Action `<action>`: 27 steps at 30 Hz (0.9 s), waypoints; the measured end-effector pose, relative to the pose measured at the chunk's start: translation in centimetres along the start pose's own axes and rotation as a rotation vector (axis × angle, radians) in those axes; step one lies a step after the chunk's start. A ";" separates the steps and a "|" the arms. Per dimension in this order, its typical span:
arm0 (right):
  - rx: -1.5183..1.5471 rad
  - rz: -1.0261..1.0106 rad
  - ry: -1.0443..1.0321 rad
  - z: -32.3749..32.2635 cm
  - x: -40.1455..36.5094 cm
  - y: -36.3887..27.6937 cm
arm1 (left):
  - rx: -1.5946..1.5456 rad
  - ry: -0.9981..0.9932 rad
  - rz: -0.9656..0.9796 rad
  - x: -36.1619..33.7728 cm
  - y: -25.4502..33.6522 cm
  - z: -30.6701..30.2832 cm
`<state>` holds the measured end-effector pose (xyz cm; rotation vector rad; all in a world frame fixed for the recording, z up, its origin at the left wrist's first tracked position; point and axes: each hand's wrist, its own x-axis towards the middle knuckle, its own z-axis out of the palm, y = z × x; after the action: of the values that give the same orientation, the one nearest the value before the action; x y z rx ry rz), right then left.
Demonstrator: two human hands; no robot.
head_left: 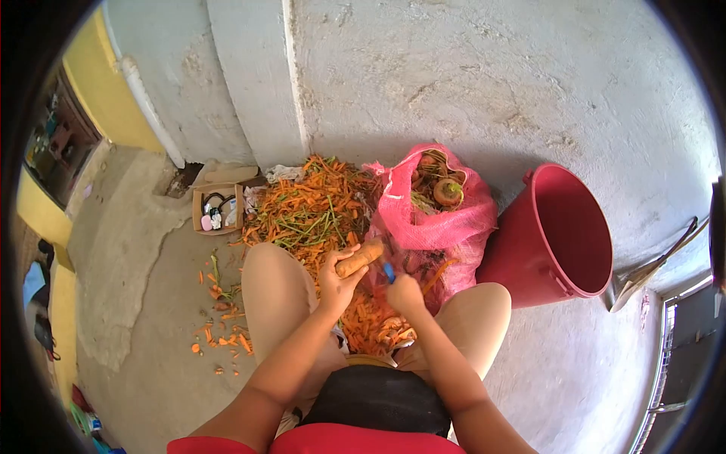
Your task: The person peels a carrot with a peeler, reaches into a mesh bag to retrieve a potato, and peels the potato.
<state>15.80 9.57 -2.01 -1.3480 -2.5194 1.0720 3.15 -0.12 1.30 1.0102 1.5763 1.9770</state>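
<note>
In the middle of the view my left hand [338,278] is wrapped round a thick orange-brown carrot [359,259], tilted up to the right. Just right of it my right hand [406,293] is closed on a tool with a blue part [389,272]; its blade is too blurred to make out. The tool is close to the carrot, and I cannot tell if they touch. Orange peelings [370,321] lie between my knees below both hands. Beyond my left knee rises a large heap of orange peelings and green stems [310,204].
A pink mesh sack [431,227] with root vegetables [448,191] in its mouth leans near the wall. Right of it a red bucket [522,234] is tilted. A small cardboard box [218,210] stands left of the heap. Loose scraps [227,337] lie left of my knee.
</note>
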 end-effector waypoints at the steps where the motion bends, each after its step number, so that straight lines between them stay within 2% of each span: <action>1: -0.040 -0.003 -0.044 0.6 1.4 2.1 | -0.038 -0.002 -0.006 0.0 0.2 -0.1; 4: 0.072 0.175 0.007 1.8 3.4 5.5 | 0.001 -0.086 0.011 0.1 2.1 0.0; 6: 0.139 0.291 0.039 2.1 3.8 6.2 | 0.009 -0.036 -0.006 0.0 0.8 0.0; 8: 0.192 0.250 0.002 2.4 3.5 5.5 | 0.060 0.002 -0.018 0.4 -0.7 -0.1; 10: 0.227 0.213 -0.073 0.6 1.5 1.8 | 0.159 0.022 -0.038 0.6 -1.5 -0.3; 13: 0.143 0.060 -0.111 -0.5 -0.8 -2.3 | 0.278 -0.009 -0.003 0.5 -2.3 0.0; 17: 0.072 0.092 0.034 0.1 -0.7 -2.1 | 0.268 -0.014 0.016 0.4 -2.3 0.2; 20: 0.063 0.280 -0.035 1.7 2.2 2.4 | 0.225 -0.065 0.046 0.1 -2.2 0.0; 23: 0.061 0.381 -0.103 3.1 3.5 7.1 | 0.135 -0.078 0.038 0.2 -1.4 0.1; 25: 0.119 0.331 -0.078 3.5 3.6 6.3 | 0.115 -0.084 0.021 0.1 -1.8 0.0; 27: 0.144 0.327 -0.048 2.7 3.3 4.6 | -0.017 -0.009 -0.139 0.3 -2.2 -0.1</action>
<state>15.91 12.32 -7.66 -1.7499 -2.2495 1.3263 2.60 0.65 -0.75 0.8770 1.5772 1.8864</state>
